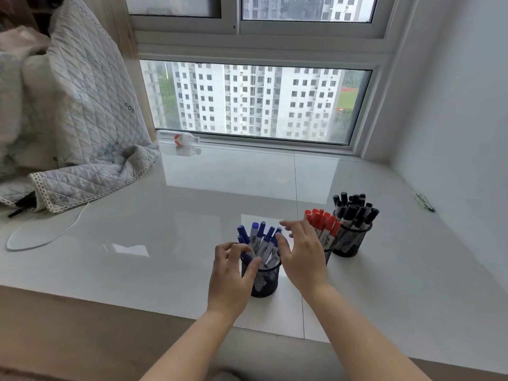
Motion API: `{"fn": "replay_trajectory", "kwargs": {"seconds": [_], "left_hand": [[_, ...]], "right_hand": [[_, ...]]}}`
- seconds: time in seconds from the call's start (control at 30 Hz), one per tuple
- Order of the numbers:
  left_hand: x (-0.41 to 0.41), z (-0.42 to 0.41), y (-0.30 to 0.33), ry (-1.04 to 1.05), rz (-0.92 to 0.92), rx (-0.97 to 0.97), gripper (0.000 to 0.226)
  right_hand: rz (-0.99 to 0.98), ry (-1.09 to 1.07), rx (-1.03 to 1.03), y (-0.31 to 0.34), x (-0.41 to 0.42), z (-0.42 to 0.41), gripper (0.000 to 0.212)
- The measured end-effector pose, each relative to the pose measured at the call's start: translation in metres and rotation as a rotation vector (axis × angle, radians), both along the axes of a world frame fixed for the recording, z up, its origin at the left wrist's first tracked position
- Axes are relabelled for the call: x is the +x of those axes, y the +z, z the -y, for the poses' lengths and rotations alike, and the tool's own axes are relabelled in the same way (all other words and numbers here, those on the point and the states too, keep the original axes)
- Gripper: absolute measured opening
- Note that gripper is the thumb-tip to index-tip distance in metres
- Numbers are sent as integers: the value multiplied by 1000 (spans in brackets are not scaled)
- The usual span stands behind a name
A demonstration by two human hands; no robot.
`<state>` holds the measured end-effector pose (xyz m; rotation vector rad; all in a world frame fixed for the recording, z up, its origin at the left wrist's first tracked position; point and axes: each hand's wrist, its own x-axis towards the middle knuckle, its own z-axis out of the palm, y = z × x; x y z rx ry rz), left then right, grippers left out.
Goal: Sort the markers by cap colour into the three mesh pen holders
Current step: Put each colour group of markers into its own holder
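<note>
Three black mesh pen holders stand on the glossy white sill. The nearest holder (266,281) is filled with several blue-capped markers (260,235). Behind my right hand, a second holder (328,254), mostly hidden, carries several red-capped markers (322,221). The far right holder (349,240) is packed with black-capped markers (354,209). My left hand (230,276) hovers at the left side of the blue holder with loosely curled fingers, holding nothing. My right hand (302,257) is spread beside the blue markers on the right, fingers relaxed, empty.
A quilted blanket (68,127) is heaped at the left, with a white cable (46,235) looping on the sill. A plastic bottle (178,138) lies by the window frame. A few pens (424,202) lie near the right wall.
</note>
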<state>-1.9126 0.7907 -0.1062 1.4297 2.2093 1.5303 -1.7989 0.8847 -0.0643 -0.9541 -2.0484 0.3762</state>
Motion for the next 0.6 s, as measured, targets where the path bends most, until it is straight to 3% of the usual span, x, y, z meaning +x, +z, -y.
{"fn": "replay_trajectory", "kwargs": {"seconds": [0.17, 0.33, 0.4, 0.47, 0.6], "left_hand": [[7, -4, -4, -98, 189, -24, 69], [5, -15, -2, -159, 410, -53, 104], [3, -20, -2, -177, 488, -95, 101], [1, -23, -4, -198, 569, -104, 81], [-1, -23, -4, -182, 518, -118, 66]], "right_hand": [[235, 115, 24, 26, -20, -20, 28], [432, 225, -167, 35, -39, -32, 33], [474, 246, -205, 36, -43, -34, 31], [488, 262, -270, 38, -45, -35, 28], [582, 274, -301, 40, -47, -35, 24]]}}
